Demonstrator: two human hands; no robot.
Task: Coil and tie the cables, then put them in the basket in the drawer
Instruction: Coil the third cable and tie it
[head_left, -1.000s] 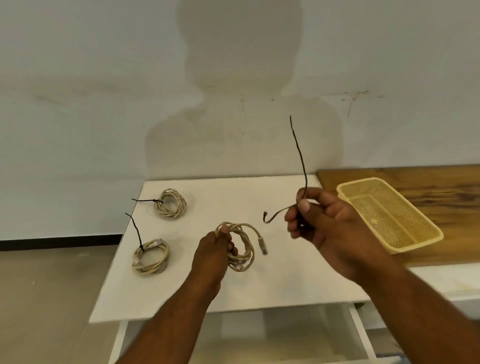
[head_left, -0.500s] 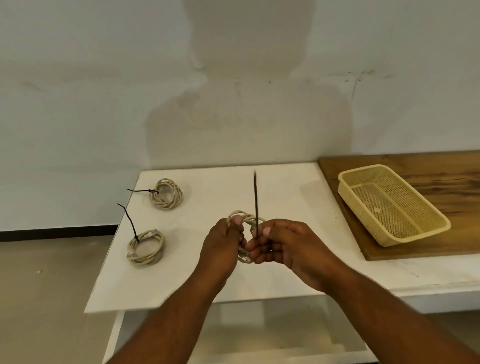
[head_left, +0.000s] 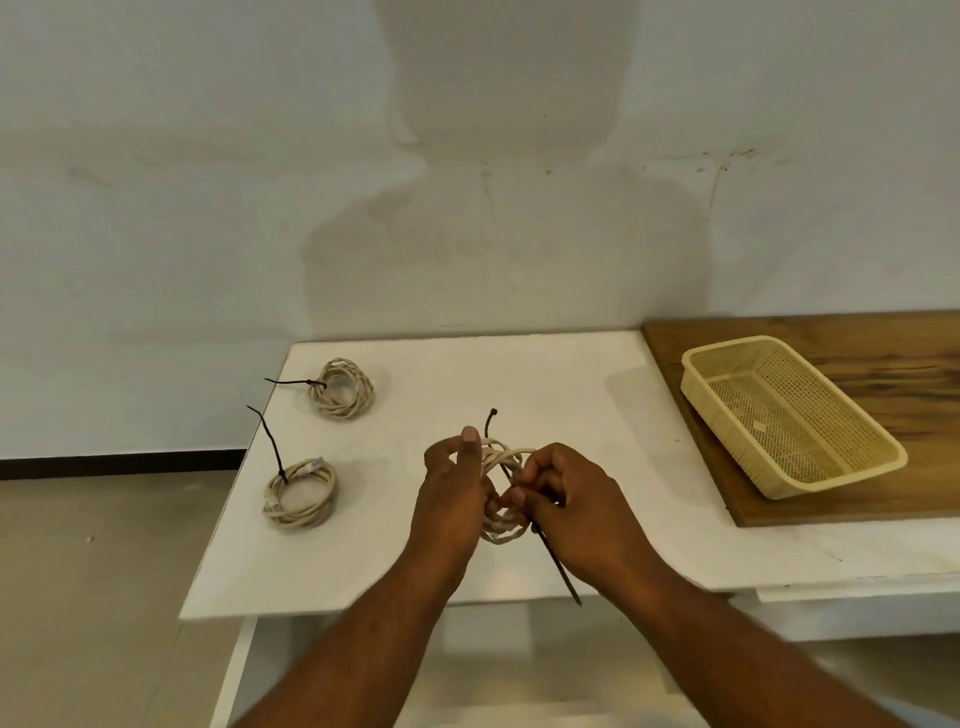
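Note:
A beige coiled cable (head_left: 503, 488) is held above the white table (head_left: 519, 384) between both hands. My left hand (head_left: 454, 493) grips the coil's left side, thumb raised. My right hand (head_left: 566, 499) pinches a black zip tie (head_left: 558, 566) that runs through the coil; its head sticks up behind the coil and its tail points down toward me. Two tied coils lie at the table's left: a far one (head_left: 342, 388) and a near one (head_left: 301, 493), each with a black tie tail sticking out. The yellow mesh basket (head_left: 852, 470) sits empty on a wooden board at right.
The wooden board (head_left: 810, 512) covers the table's right end. An open white drawer (head_left: 519, 675) shows below the table's front edge, mostly hidden by my forearms. A white wall stands close behind the table, and the floor drops away to the left.
My right hand brought the zip tie from up in the air to the coil and threaded it through; the tie now slants from behind the coil down toward me. Both hands came together.

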